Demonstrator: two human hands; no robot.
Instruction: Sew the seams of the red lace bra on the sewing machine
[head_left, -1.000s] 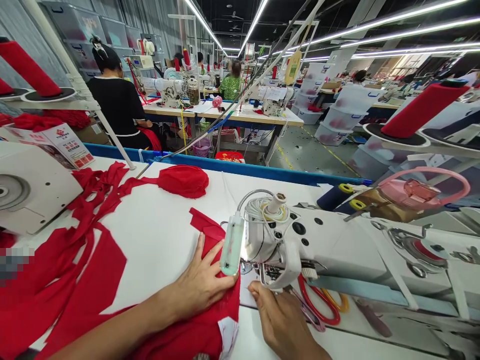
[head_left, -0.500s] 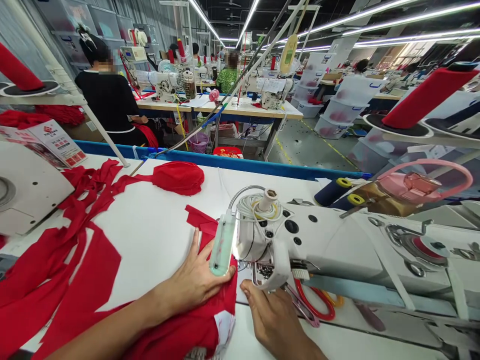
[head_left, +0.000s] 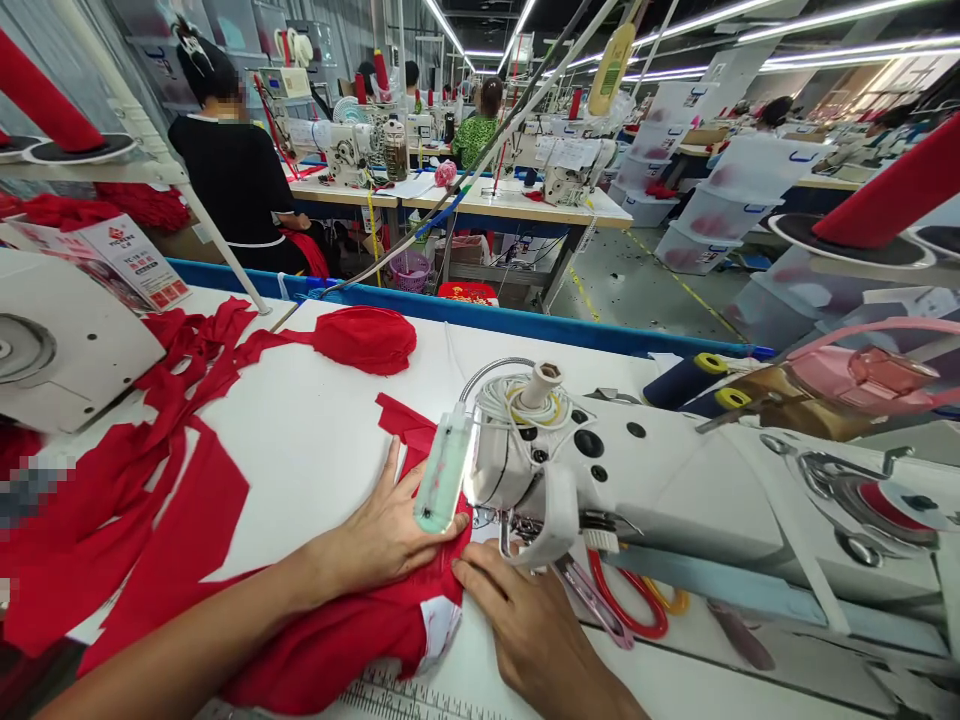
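Bins stacked, reddish contents blurred; left fingers on red fabric.

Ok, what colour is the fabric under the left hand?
The fabric under the left hand is red, seen best in the head view.

Open room over white tabletop between red fabric heap and left hand; sewing machine bars way right.
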